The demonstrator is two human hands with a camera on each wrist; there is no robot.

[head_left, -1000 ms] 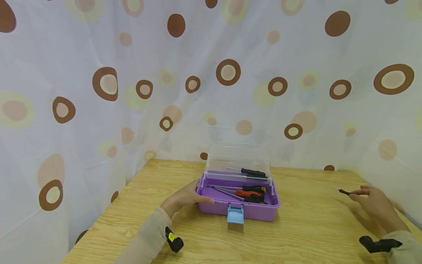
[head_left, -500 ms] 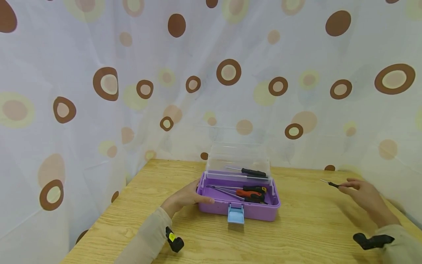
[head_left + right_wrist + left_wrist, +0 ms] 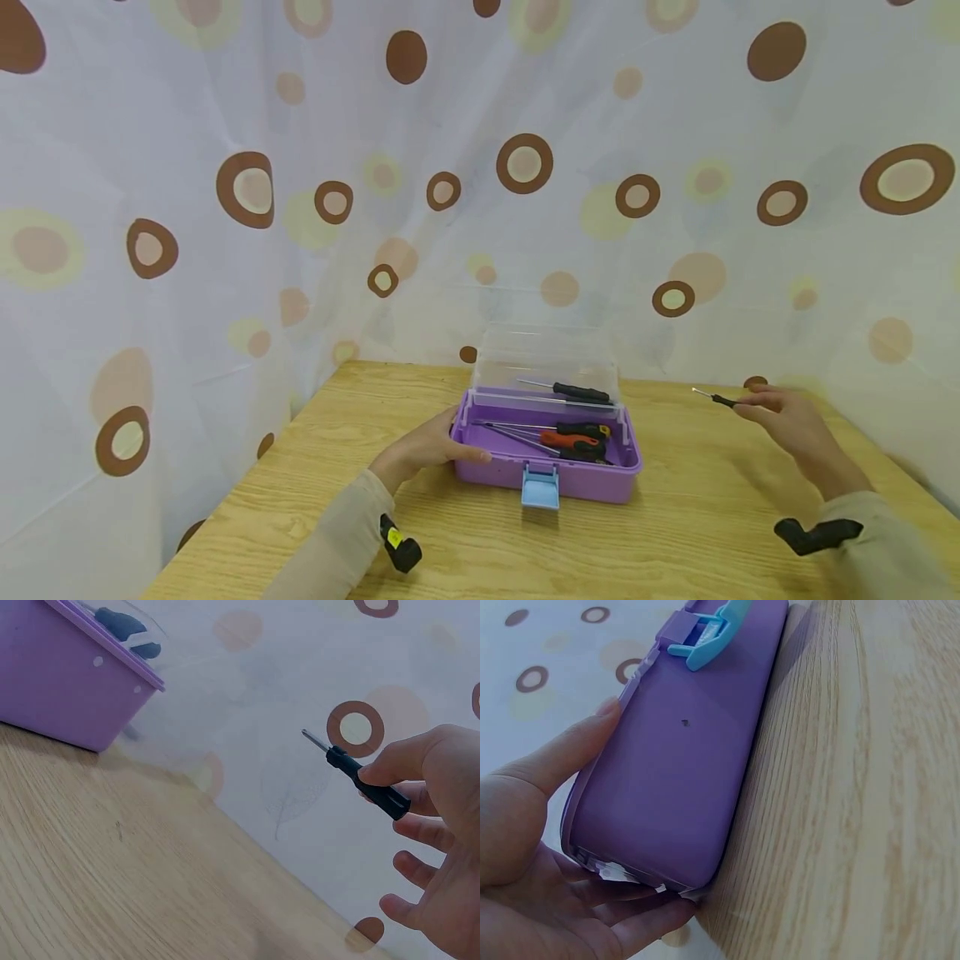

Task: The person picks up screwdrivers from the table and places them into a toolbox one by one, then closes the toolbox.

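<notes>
A purple toolbox (image 3: 543,482) stands on the wooden table with its clear lid (image 3: 543,358) tipped back and its light-blue latch (image 3: 540,490) hanging down in front. My left hand (image 3: 427,450) grips the box's left end. In the left wrist view the thumb lies at the front rim and the fingers curl round the end wall. Inside lie several screwdrivers, one with a red-orange handle (image 3: 567,439). Another black-handled screwdriver (image 3: 581,391) shows in the lid. Right of the box, my right hand (image 3: 791,425) pinches a small black screwdriver (image 3: 367,780) above the table, its tip toward the box.
The wooden table (image 3: 637,550) runs back to a white curtain (image 3: 570,242) with brown and yellow circles, which also hangs along the left and right sides. A black wrist camera (image 3: 400,546) sits on the left sleeve, another (image 3: 817,536) on the right.
My right hand has moved left and slightly up with the small screwdriver, nearer the box. The left hand and the toolbox have stayed in place.
</notes>
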